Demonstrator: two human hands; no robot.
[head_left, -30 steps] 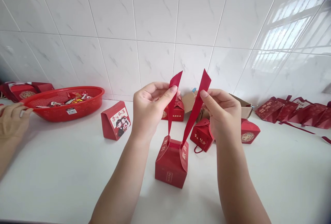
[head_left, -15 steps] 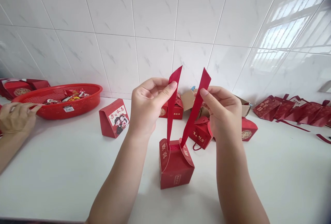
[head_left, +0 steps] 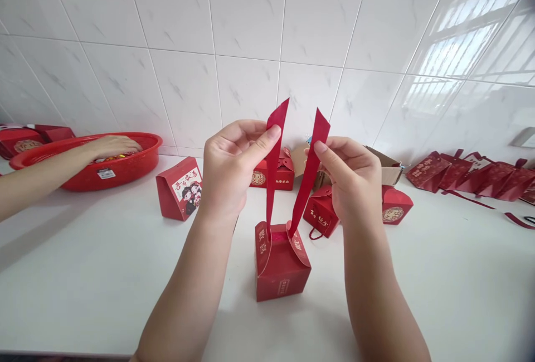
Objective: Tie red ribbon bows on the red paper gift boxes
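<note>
A small red gift box point(head_left: 282, 273) with gold lettering stands upright on the white table in front of me. A red ribbon point(head_left: 272, 183) rises from its top in two slant-cut ends. My left hand point(head_left: 236, 161) pinches the left end between thumb and fingers, close to the tip. The right end is pinched the same way by my right hand point(head_left: 349, 169). Both ends are held up above the box, apart from each other. Inside the box's top opening some red shows, but I cannot make out what it is.
Another person's hand point(head_left: 117, 144) reaches into a red plastic basket point(head_left: 83, 181) of wrapped sweets. A red box with a cartoon couple point(head_left: 178, 189) stands left of my arm. Behind my hands are more red boxes point(head_left: 321, 214) and a cardboard box point(head_left: 390, 172). Several flattened red boxes point(head_left: 468, 175) lie right.
The other person's hand has gone from the basket's rim into the basket. My hands and the ribbon ends have shifted slightly left, the right one a little closer to the left. The grip is unchanged.
</note>
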